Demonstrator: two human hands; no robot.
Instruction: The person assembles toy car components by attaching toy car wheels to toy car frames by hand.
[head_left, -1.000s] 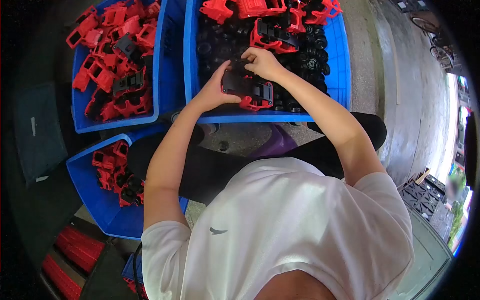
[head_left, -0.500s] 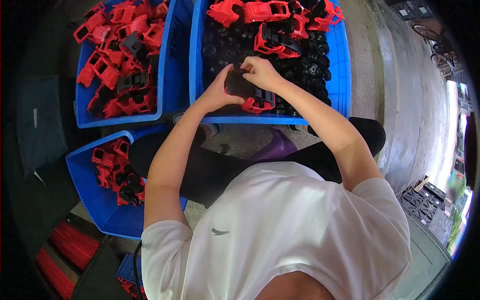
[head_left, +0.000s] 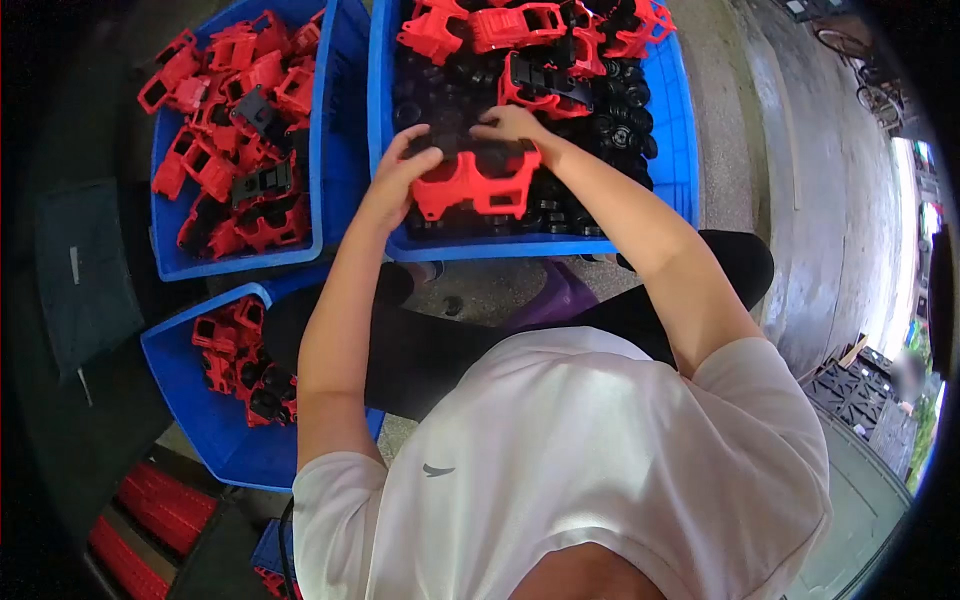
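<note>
Over the blue bin in front of me, a red plastic toy car body point(head_left: 478, 186) is held turned with its red side and wheel arches toward me. My left hand point(head_left: 400, 178) grips its left end, thumb nearest me and fingers curled. My right hand point(head_left: 513, 128) is closed about its far right side, fingers bent; the body partly hides where they touch. Beneath lie many small black wheels point(head_left: 622, 137). Another red car body with a black base point(head_left: 545, 85) rests on the wheels just beyond my right hand.
The blue bin point(head_left: 540, 248) holds more red bodies point(head_left: 515, 27) along its far side. To its left stands another blue bin point(head_left: 240, 266) heaped with red bodies point(head_left: 212, 160). A smaller blue bin point(head_left: 225, 455) sits nearer on the left. A purple object point(head_left: 553, 295) is between my legs.
The car body has been turned over from its dark underside to its red side. My hands have moved apart slightly, the left one shifting left. The view has shifted a little.
</note>
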